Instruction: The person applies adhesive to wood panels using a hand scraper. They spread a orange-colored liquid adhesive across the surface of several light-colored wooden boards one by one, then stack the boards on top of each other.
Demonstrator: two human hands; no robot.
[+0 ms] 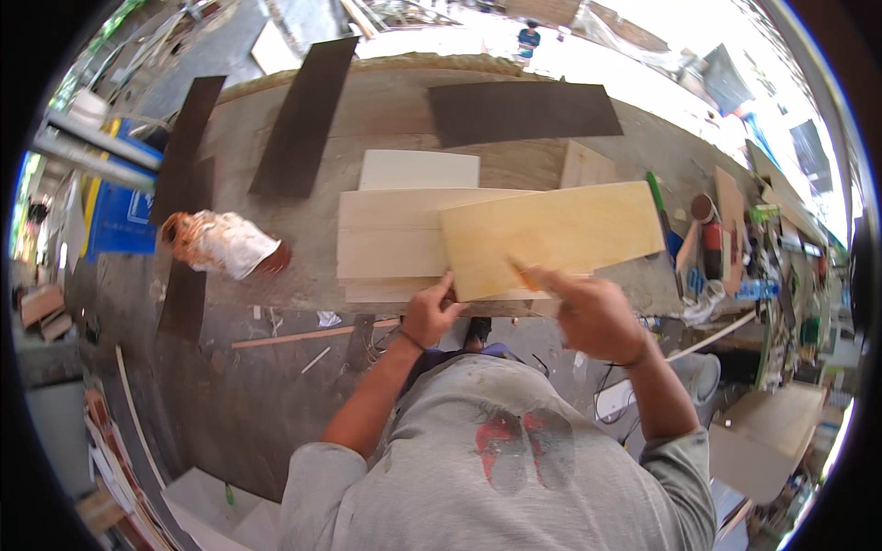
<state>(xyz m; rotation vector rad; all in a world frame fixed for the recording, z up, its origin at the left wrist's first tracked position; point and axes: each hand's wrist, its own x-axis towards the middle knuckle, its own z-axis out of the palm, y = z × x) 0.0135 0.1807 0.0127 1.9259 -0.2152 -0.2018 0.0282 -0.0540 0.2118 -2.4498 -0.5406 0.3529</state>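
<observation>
A yellowish, glossy-looking wooden board (560,230) lies at a slant over paler boards (386,234) on the workbench. My left hand (432,310) closes on its near left corner, thumb and fingers at the edge. Over the board's near edge, my right hand (588,308) is closed around a small tool (524,274) with an orange part; motion blurs it, so I cannot tell its kind. Its tip is at or just above the board's face. A smaller white panel (421,170) shows behind the pale boards.
On the bench (276,110), a smeared white and orange-brown container (225,245) lies at left. Dark strips (305,119) lie farther back, another dark panel (525,112) at back right. A green-handled tool (655,191) and a red cylinder (712,241) are at right. A person (528,41) is far off.
</observation>
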